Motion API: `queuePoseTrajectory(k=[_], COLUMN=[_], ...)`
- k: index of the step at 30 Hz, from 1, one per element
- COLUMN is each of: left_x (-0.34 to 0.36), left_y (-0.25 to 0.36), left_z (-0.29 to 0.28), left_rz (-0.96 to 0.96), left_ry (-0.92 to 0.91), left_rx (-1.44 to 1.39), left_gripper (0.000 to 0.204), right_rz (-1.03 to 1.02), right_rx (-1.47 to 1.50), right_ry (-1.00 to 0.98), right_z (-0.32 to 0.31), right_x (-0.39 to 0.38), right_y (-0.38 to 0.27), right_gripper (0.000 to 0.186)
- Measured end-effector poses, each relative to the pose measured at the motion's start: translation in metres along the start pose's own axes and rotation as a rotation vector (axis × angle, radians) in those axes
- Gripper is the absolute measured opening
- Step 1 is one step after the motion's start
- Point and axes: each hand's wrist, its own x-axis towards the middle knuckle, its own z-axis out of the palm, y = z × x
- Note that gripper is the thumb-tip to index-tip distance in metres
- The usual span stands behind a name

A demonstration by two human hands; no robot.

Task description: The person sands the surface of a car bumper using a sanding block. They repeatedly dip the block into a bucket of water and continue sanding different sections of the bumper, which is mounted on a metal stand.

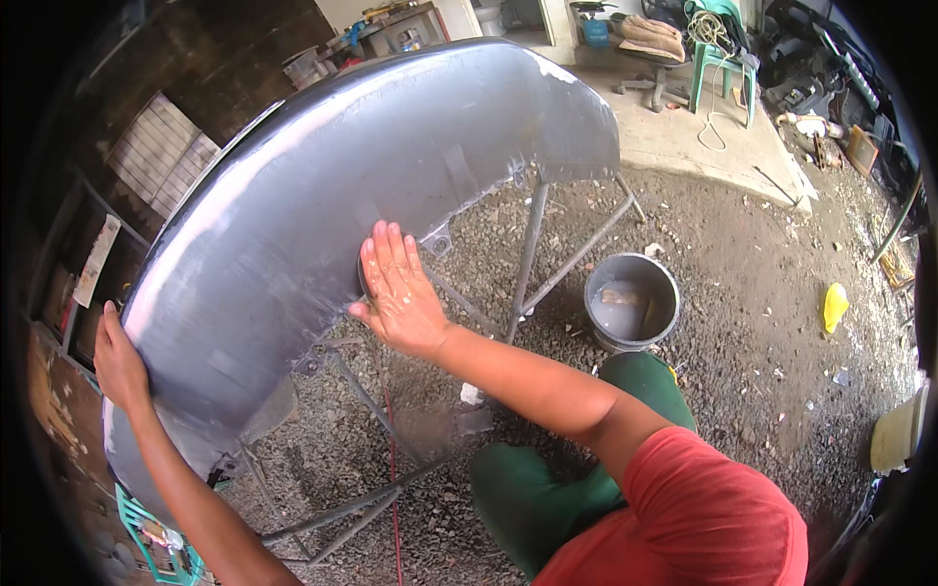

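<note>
A large curved car bumper (322, 186), grey with pale sanded patches along its upper edge, rests on a metal pipe stand (529, 254). At its left end, my left hand (121, 363) holds the outer edge, fingers bent over it. My right hand (399, 293) lies flat against the lower inner edge near the middle, fingers stretched out and wet. A thin dark rim shows beside those fingers; whether a pad or sheet lies under the palm is hidden.
A grey bucket (632, 301) holding cloudy water and a pale block stands on the gravel right of the stand. Farther right lies a yellow object (834, 308). A green chair (721, 68) stands on the concrete slab behind. A red cord (395, 488) runs below the bumper.
</note>
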Motion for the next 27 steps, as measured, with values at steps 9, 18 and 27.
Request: queuePoseTrajectory(k=[9,18,27], left_x=[-0.002,0.01,0.024], left_y=[-0.001,-0.021,-0.047], left_z=[0.004,0.012,0.012], left_rz=[-0.022,-0.006,0.021], left_ry=[0.001,-0.008,-0.006], left_rx=[0.005,0.001,-0.012], left_gripper=[0.068,0.071,0.065], right_rz=[0.048,-0.041,-0.198], right_rx=[-0.04,0.032,-0.094], right_ry=[0.039,0.094,0.036], right_z=[0.003,-0.03,-0.045], right_x=[-0.014,0.016,0.045], right_y=[0.01,0.066,0.074], right_gripper=[0.084,0.082,0.087])
